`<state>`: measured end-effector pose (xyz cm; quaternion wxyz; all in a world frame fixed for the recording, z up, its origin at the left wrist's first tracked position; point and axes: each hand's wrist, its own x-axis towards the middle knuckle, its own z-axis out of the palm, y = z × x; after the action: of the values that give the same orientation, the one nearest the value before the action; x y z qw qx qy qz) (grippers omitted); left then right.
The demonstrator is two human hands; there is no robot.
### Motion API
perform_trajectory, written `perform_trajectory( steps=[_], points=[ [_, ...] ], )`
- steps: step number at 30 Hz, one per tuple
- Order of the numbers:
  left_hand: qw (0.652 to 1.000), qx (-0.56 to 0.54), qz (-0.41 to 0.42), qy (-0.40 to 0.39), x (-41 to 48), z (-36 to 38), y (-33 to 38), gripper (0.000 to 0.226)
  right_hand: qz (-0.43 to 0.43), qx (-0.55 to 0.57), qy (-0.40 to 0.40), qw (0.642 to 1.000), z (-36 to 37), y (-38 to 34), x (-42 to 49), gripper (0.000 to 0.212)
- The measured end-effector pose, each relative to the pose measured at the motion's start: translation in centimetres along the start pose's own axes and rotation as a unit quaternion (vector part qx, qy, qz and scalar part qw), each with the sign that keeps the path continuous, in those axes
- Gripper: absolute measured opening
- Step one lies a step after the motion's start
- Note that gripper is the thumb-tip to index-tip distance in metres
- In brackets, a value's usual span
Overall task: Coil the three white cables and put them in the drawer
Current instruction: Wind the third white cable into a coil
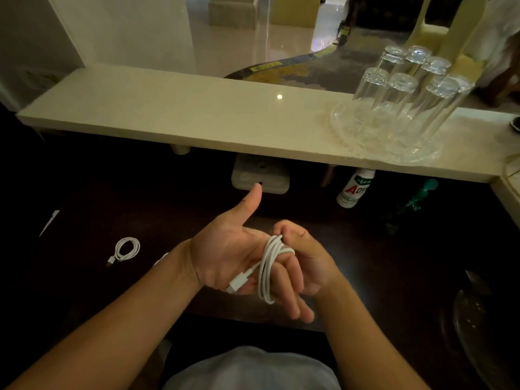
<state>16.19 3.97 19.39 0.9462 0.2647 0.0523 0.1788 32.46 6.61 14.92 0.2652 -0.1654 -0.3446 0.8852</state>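
A white cable [268,270] is wound in several loops around the straight fingers of my left hand [233,257], whose palm faces up with the thumb raised. Its plug end lies across the palm. My right hand [304,260] sits just behind the loops, fingers curled and pinching the cable at the top of the coil. A second white cable [126,249] lies coiled on the dark table to the left. Part of something white [160,260] peeks out behind my left wrist. No drawer shows.
A pale stone shelf [197,119] runs across above the dark table [112,291]. A glass tray with several upturned glasses [394,108] stands on its right. Under the shelf are a white box [261,175], a white bottle [356,188] and a green object [416,198].
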Motion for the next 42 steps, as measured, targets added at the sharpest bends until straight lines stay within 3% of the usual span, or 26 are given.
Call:
perform_trajectory(
  steps=[4, 7, 10, 15, 21, 27, 30, 33, 36, 38, 42],
  points=[
    [0.996, 0.088, 0.002, 0.008, -0.2, -1.4, -1.0, 0.1, 0.0, 0.05, 0.047, 0.998, 1.3, 1.5, -1.3, 0.029],
    [0.995, 0.099, 0.01, 0.028, -0.3, -1.4, -1.1, 0.078, -0.041, -0.09, 0.115, 0.988, 1.5, 0.5, -2.3, 0.026],
    [0.997, 0.043, 0.035, 0.057, -0.3, -1.8, -0.9, 0.066, -0.089, -0.255, 0.155, 0.95, 1.6, -0.4, -2.8, 0.032],
    [0.995, -0.027, 0.068, 0.075, -0.6, -2.6, -0.9, 0.07, -0.127, -0.372, 0.15, 0.907, 2.8, -0.4, -3.2, 0.027],
    [0.99, 0.094, -0.011, 0.101, -1.9, -2.6, -0.4, 0.064, -0.061, -0.374, 0.139, 0.915, 2.7, -0.9, -3.0, 0.017],
    [0.969, 0.175, -0.025, 0.172, -1.3, -1.1, -0.3, 0.059, -0.025, -0.407, 0.047, 0.912, 1.4, -2.9, -3.1, 0.025],
    [0.932, 0.208, 0.03, 0.295, 0.0, 0.6, -1.0, 0.057, -0.032, -0.398, 0.036, 0.916, 1.1, -3.9, -3.2, 0.017],
    [0.837, 0.267, 0.124, 0.461, 1.8, 2.2, -3.1, 0.061, -0.013, -0.399, 0.027, 0.916, 0.8, -4.2, -3.1, 0.01],
    [0.771, 0.268, 0.169, 0.553, 2.4, 2.1, -4.8, 0.063, 0.015, -0.421, 0.024, 0.907, 0.6, -3.5, -2.5, 0.009],
    [0.751, 0.212, 0.177, 0.599, 2.5, 1.0, -5.0, 0.063, 0.027, -0.435, 0.039, 0.899, 0.4, -2.5, -1.9, 0.011],
    [0.718, 0.088, 0.171, 0.669, 2.5, -2.9, -5.2, 0.06, 0.074, -0.509, 0.102, 0.851, -1.3, -0.2, 0.0, 0.017]
  ],
)
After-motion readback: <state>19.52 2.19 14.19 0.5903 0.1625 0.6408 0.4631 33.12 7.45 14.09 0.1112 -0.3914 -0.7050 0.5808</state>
